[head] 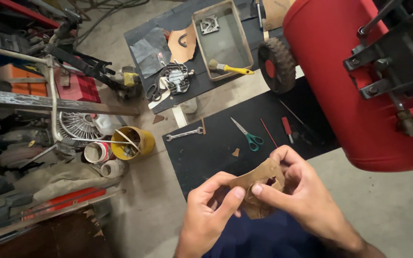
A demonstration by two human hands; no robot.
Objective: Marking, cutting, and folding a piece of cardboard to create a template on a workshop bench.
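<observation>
Flanking brown gasket paper (259, 177): scissors (247, 135), red tank (359, 91).

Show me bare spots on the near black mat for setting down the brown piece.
Free: near black mat below the wrench and left of the scissors. Crowded: right part, around the red screwdriver. Both hands, left hand and right hand, hold the brown gasket sheet.

Only one view on my end, the head cam, so there's no second angle overlapping with it. It sits up high and looks steeply down over the concrete floor (388, 210). My own left hand (209, 210) and right hand (302, 191) fill the bottom middle, really close to the lens. The black mat (206, 153) sits farther down, mid-frame, and the red tank (340, 86) crowds in near on the right.
</observation>
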